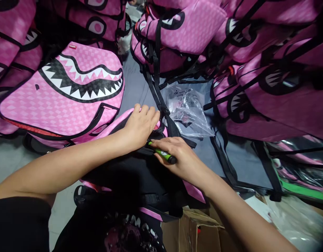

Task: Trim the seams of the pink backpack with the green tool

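A pink and black backpack [119, 122] lies in front of me, its dark side [116, 175] facing up. My left hand [142, 127] is closed over its top edge, fingers curled across the pink fabric. In my right hand [181, 155] is a tool with a green handle and black end [165, 155]. Its tip points at the dark fabric just below my left hand; the working end is hidden. Black straps [157, 87] run from the bag's top across the table.
A pink backpack with a shark-mouth print [72, 94] lies at left. More pink backpacks [187, 31] are piled at the back and right [289, 94]. A clear plastic bag [189, 110] rests on the grey tabletop [134, 78]. Below stands an open cardboard box [190, 231].
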